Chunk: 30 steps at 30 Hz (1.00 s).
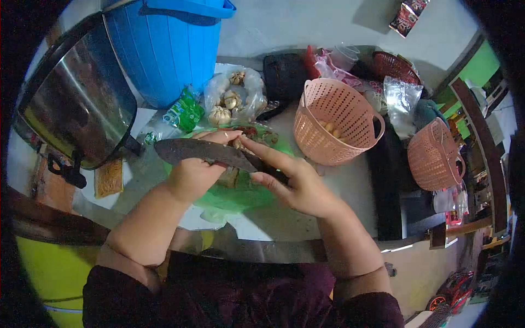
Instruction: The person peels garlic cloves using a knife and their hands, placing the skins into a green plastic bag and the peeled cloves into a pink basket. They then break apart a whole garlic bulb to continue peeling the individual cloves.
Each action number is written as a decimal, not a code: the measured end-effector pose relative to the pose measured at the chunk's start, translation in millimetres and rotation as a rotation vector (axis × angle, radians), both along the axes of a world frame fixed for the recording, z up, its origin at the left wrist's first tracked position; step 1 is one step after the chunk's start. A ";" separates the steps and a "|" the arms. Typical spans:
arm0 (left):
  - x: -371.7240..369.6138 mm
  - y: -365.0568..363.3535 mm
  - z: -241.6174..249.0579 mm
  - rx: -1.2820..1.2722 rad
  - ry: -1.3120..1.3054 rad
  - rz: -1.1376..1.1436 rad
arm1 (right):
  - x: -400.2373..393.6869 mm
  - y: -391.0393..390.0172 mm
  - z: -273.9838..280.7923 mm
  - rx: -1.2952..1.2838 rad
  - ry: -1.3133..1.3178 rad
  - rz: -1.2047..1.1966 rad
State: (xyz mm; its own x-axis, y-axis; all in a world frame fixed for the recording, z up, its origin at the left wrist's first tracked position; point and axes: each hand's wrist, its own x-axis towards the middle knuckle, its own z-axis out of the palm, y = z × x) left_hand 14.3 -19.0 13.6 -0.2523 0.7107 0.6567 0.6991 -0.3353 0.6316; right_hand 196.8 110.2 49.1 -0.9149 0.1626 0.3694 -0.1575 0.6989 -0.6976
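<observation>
My right hand point(303, 188) is closed on a knife point(191, 150) with a broad, dark, worn blade that points left. Behind the blade, my left hand point(188, 172) is closed, its fingertips meeting my right fingers around something small and brownish, mostly hidden; I cannot make out what it is. Both hands are above a green plastic bag point(246, 199) spread on the table. A block-like piece point(228, 177) shows under the blade, and reddish-brown scraps lie at the bag's far side. Beyond my left hand, several garlic bulbs point(220, 115) sit in and by a clear bag point(254, 101).
A pink basket point(333, 147) with pale pieces inside stands right of my hands, and a second pink basket point(435, 158) is farther right. A blue bucket point(164, 60) and a large metal pot point(82, 93) stand at the left. A green packet point(186, 109) lies near the bucket.
</observation>
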 end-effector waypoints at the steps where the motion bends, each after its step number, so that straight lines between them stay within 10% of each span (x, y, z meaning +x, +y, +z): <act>1: -1.1 0.6 -1.2 0.007 0.021 0.008 | -0.7 1.0 -1.7 -0.013 0.003 0.009; 30: 3.1 0.1 -10.0 0.104 -0.106 0.001 | 3.1 -9.3 16.1 -0.003 -0.144 -0.054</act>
State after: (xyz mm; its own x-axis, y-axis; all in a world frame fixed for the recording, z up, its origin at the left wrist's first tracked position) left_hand 17.4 -19.0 3.6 -0.3246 0.6398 0.6966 0.6310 -0.4022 0.6634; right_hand 199.8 100.9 65.2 -0.9482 0.2141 0.2345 -0.0178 0.7015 -0.7124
